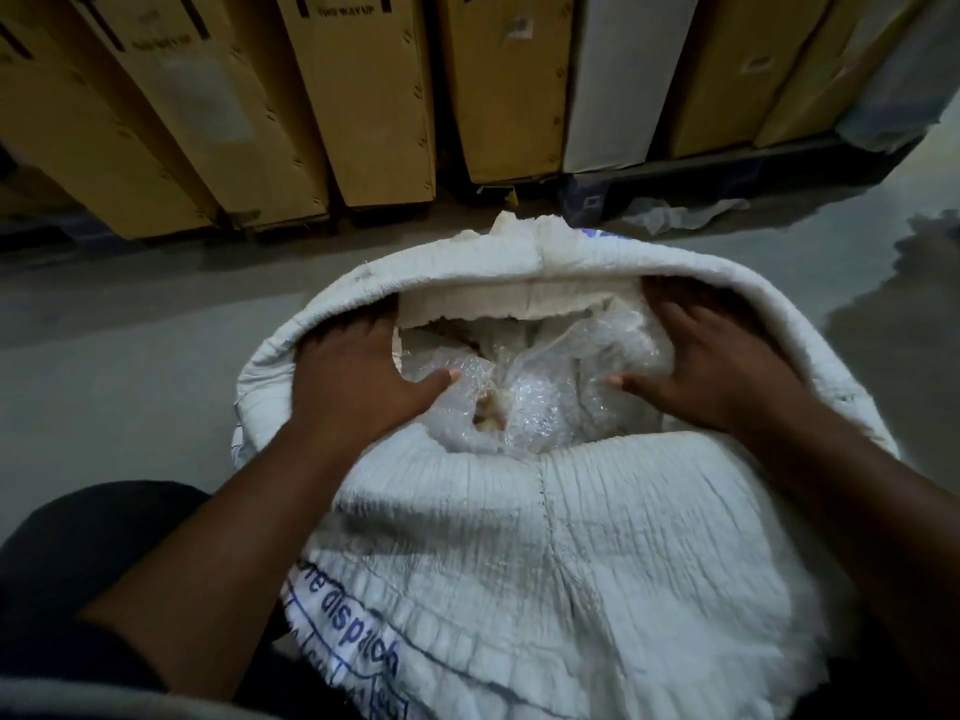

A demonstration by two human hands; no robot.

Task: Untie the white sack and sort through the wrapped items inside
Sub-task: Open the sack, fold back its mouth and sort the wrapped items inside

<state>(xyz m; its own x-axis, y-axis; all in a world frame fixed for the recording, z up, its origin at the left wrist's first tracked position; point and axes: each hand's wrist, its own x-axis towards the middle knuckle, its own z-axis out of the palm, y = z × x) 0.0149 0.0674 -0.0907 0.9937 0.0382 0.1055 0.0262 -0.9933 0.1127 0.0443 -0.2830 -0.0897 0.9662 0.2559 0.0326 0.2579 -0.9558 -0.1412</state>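
The white woven sack [545, 537] stands open in front of me, its rim rolled down into a thick collar with blue print on the near left side. Inside lie bubble-wrapped items [540, 392], clear plastic over pale contents. My left hand [358, 376] is inside the mouth on the left, fingers tucked under the rolled rim, thumb pressing the bubble wrap. On the right side my right hand [711, 371] mirrors it, fingers under the rim and thumb on the wrap. Both hands flank one wrapped bundle; whether they grip it or the rim is unclear.
Tall brown cardboard boxes [363, 96] lean in a row behind the sack, with one white box [618, 80] among them, on a dark pallet [727, 174]. Crumpled plastic [680, 213] lies on the grey concrete floor [130, 356]. My dark-clothed knee [88, 553] is at the lower left.
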